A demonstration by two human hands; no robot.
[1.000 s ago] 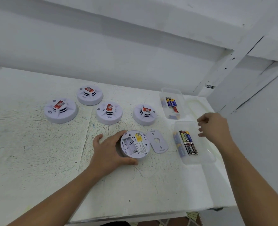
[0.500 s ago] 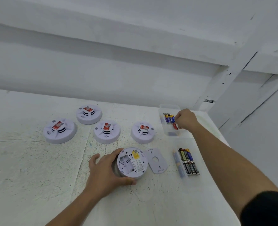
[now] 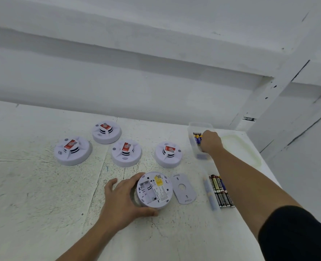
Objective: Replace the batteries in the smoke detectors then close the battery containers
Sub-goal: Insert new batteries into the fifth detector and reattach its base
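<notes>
Fingers (image 3: 205,136) of the right hand (image 3: 211,143) curl into the far box (image 3: 200,125) over the blue batteries (image 3: 197,138), pinch unclear, so lift one cell cleanly while the left hand (image 3: 125,198) grips the upturned detector (image 3: 155,188), bay empty, beside its loose cover (image 3: 183,188).

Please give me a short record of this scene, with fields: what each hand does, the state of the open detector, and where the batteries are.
left hand: grips the open detector, which lies upside down on the table
right hand: in the far box, at the blue batteries; whether it holds one is hidden
battery bay: looks empty
cover: lies flat, right of the open detector
near box: holds black batteries
other detectors: four, face up, farther back
</notes>
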